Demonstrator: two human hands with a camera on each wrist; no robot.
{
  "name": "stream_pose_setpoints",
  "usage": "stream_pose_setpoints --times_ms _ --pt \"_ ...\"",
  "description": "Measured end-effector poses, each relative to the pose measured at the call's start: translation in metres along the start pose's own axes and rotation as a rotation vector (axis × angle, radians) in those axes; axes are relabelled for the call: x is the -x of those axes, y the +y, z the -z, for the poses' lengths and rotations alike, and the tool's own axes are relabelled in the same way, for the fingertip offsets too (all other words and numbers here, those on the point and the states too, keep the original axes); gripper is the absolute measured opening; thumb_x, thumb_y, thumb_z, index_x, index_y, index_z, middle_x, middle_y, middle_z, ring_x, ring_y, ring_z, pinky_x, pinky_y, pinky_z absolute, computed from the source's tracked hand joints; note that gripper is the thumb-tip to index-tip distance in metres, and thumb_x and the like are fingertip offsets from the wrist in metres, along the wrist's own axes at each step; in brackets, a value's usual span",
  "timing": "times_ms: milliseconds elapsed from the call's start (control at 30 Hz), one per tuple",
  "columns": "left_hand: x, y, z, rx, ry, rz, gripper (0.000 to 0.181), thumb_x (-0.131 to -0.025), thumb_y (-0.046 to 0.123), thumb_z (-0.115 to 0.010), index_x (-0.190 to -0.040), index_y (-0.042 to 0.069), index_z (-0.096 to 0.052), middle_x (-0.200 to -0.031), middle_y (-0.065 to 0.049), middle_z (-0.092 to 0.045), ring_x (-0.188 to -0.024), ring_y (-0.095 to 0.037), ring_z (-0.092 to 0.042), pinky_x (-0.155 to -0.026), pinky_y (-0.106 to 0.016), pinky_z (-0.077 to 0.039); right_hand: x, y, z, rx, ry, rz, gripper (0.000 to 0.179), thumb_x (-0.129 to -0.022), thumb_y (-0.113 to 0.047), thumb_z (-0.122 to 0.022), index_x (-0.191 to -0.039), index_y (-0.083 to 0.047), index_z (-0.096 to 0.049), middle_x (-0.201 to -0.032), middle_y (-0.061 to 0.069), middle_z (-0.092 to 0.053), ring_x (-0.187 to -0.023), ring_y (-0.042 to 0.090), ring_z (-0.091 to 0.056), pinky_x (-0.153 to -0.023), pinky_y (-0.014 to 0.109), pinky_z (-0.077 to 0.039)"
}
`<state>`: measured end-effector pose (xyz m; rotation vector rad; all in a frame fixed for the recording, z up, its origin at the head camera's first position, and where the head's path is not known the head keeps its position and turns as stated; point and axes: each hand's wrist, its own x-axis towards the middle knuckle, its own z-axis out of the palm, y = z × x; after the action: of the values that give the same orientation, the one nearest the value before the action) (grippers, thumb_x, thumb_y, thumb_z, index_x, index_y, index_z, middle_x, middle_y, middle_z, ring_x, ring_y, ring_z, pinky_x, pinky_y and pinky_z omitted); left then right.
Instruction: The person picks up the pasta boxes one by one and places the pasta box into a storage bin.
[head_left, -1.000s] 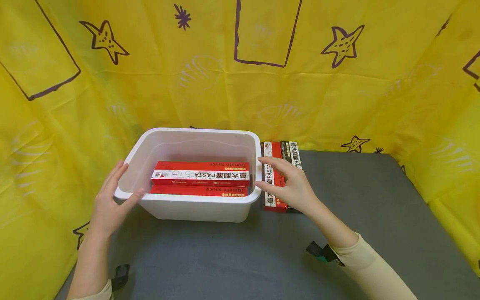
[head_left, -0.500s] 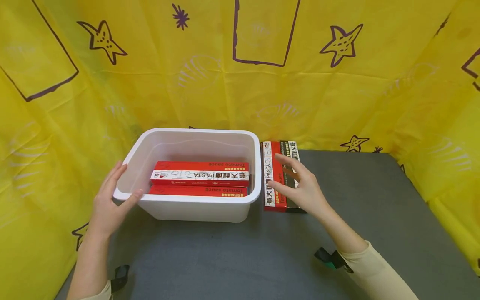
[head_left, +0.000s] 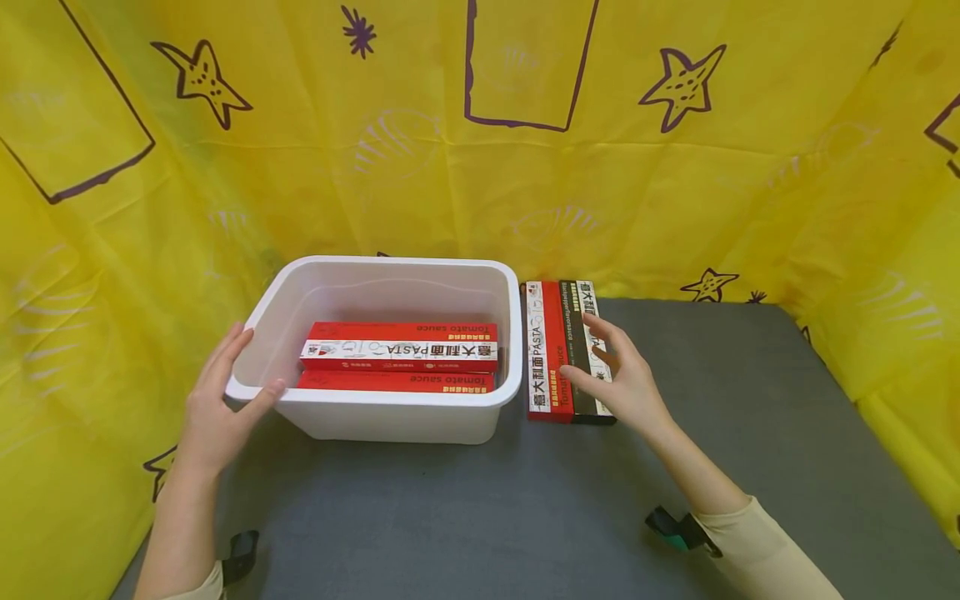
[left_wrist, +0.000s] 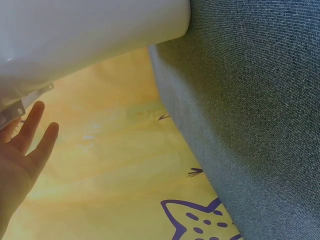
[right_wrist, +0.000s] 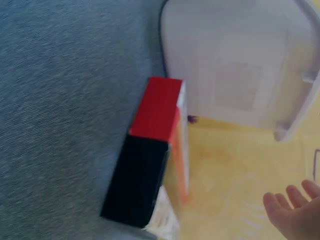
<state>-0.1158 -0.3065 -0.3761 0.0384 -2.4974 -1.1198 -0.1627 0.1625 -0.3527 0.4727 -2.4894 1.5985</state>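
A white plastic bin [head_left: 405, 421] holds a red-and-white pasta box [head_left: 401, 352], with a second red pasta box [head_left: 390, 381] partly hidden below the front rim. My left hand [head_left: 217, 417] rests at the bin's left end, thumb on the front corner of the rim and fingers extended along the outside. To the right of the bin lie a red tomato-sauce pasta box [head_left: 551, 350] and a black-pepper pasta box [head_left: 577, 354], side by side. Over the black box's right side hovers my right hand [head_left: 626, 375], fingers spread and holding nothing; contact cannot be judged.
The grey tabletop [head_left: 420, 517] extends in front of the bin and to the right. Yellow patterned cloth [head_left: 480, 192] hangs behind and on both sides, close to the bin's back and left. Black straps show near both wrists.
My right hand has left the bin's right rim and moved right, over the two boxes lying on the table. The left hand stays at the bin's left corner.
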Motion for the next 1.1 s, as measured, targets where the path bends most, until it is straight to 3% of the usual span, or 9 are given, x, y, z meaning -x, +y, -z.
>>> stream_pose_setpoints --times_ms 200,400,600,1100 --pt "0.000 0.000 0.000 0.001 0.001 -0.007 0.073 -0.086 0.025 -0.069 -0.152 0.023 -0.037 -0.159 0.002 -0.028 -0.145 -0.028 -0.022 -0.102 -0.074 -0.023 -0.001 0.037 0.003 0.019 0.042 -0.056 0.081 -0.082 -0.010 -0.079 -0.148 -0.003 -0.034 -0.150 0.017 -0.035 -0.135 0.036 -0.034 -0.108 0.054 -0.034" --pt "-0.001 -0.001 0.000 0.002 -0.004 -0.003 0.073 -0.086 0.025 -0.069 -0.152 0.023 -0.036 -0.159 0.003 -0.028 -0.145 -0.027 -0.022 -0.102 -0.074 -0.024 -0.001 0.073 0.006 0.055 0.028 -0.137 0.090 -0.081 -0.024 -0.081 -0.152 -0.007 -0.027 -0.153 0.014 -0.030 -0.140 0.033 -0.030 -0.111 0.051 -0.033" --pt "0.000 -0.001 0.000 -0.004 -0.005 0.012 0.074 -0.086 0.027 -0.070 -0.152 0.026 -0.036 -0.159 0.006 -0.027 -0.145 -0.024 -0.022 -0.100 -0.074 -0.028 0.003 0.088 0.009 0.074 0.000 -0.202 0.097 -0.081 -0.026 -0.081 -0.154 -0.005 -0.021 -0.154 0.018 -0.025 -0.141 0.035 -0.026 -0.112 0.051 -0.029" --pt "0.000 -0.002 -0.001 0.001 0.001 0.002 0.074 -0.086 0.025 -0.069 -0.152 0.024 -0.037 -0.158 0.003 -0.028 -0.144 -0.027 -0.023 -0.101 -0.073 -0.026 0.011 0.118 0.004 0.238 -0.089 -0.306 0.113 -0.075 -0.037 -0.081 -0.151 0.008 -0.011 -0.151 0.032 -0.021 -0.137 0.043 -0.025 -0.110 0.060 -0.024"
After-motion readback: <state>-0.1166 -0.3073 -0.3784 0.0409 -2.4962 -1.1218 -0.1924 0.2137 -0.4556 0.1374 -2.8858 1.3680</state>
